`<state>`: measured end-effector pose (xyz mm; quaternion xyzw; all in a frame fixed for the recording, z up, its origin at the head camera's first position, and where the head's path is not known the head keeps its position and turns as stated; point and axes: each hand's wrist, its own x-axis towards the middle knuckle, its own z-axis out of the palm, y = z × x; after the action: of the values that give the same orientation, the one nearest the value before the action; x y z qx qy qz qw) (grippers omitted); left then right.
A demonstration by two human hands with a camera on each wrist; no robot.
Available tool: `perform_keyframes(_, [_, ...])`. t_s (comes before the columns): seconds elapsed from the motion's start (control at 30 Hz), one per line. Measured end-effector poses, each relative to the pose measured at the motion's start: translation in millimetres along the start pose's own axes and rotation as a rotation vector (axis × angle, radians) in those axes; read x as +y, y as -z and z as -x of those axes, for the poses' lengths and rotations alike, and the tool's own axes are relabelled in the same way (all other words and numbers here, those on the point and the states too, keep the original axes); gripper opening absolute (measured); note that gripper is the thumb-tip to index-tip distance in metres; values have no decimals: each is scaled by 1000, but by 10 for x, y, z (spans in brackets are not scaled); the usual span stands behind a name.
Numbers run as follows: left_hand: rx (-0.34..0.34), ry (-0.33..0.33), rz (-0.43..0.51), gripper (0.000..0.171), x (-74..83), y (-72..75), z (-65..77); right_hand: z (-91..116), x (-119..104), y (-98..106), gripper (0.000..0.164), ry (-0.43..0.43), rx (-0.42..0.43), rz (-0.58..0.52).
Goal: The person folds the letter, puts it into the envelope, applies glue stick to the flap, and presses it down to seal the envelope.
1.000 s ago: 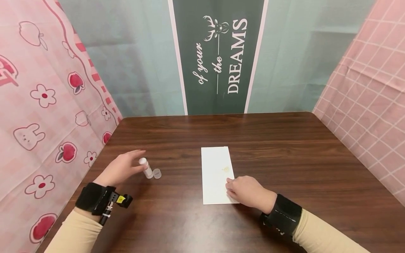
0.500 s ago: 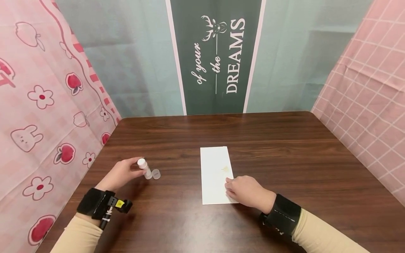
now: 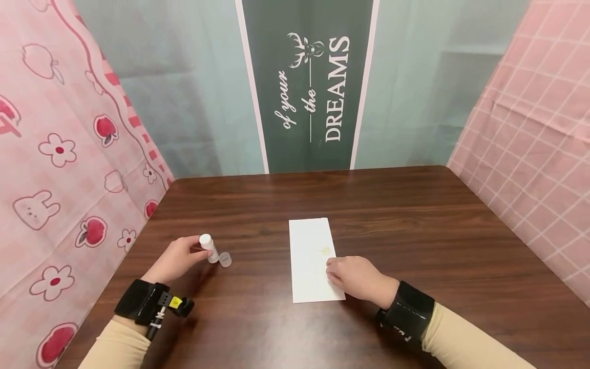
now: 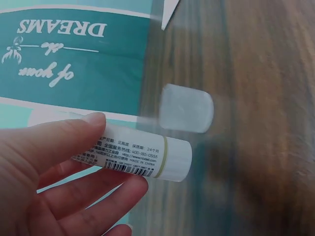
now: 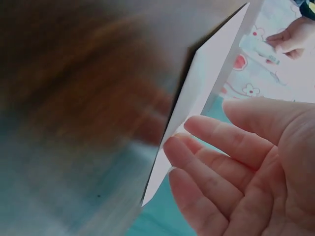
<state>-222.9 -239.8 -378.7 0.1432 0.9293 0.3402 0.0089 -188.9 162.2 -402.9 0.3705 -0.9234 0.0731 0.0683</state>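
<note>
On the left of the table, my left hand [image 3: 180, 260] grips a white glue stick [image 3: 209, 248] between thumb and fingers. Small print and a barcode cover its label in the left wrist view. The tube stands slightly tilted; whether its base touches the table I cannot tell. Close beside it lies a translucent cap [image 3: 225, 259], apart from the tube. A white rectangular card [image 3: 310, 277] with a faint gold mark lies mid-table. My right hand [image 3: 359, 277] rests its fingertips on the card's right side. In the right wrist view those fingers [image 5: 216, 132] are loosely bent, holding nothing.
Beneath everything is a dark brown wooden table [image 3: 392, 205]. A green curtain [image 3: 184, 102] with printed lettering hangs behind its far edge. Pink patterned cloth [image 3: 60, 205] borders the left side, and pink checked cloth [image 3: 530, 154] the right.
My left hand's fingers have closed round the glue stick, having been spread beside it a second ago. The right hand stays on the card. The head view has shifted slightly.
</note>
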Motion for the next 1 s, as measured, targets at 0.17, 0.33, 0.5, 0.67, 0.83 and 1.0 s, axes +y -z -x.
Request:
perform_keyframes(0.17, [0, -23, 20, 22, 90, -12, -53, -12, 16, -9, 27, -23, -6, -15])
perform_keyframes(0.33, [-5, -40, 16, 25, 219, -45, -128, -40, 11, 2, 18, -48, -41, -48])
perform_keyframes(0.5, [-18, -51, 34, 28, 381, -74, -200, -52, 28, 12, 14, -35, -42, -65])
perform_keyframes(0.67, [-39, -66, 58, 25, 517, -145, -279, -70, 39, 37, 13, -65, -39, -131])
perform_keyframes(0.83, [-58, -103, 62, 19, 667, -241, -371, -88, 53, 56, 20, -82, -23, -235])
perform_keyframes(1.0, [-79, -140, 58, 15, 862, -325, -454, -86, 58, 95, 21, -112, -30, -326])
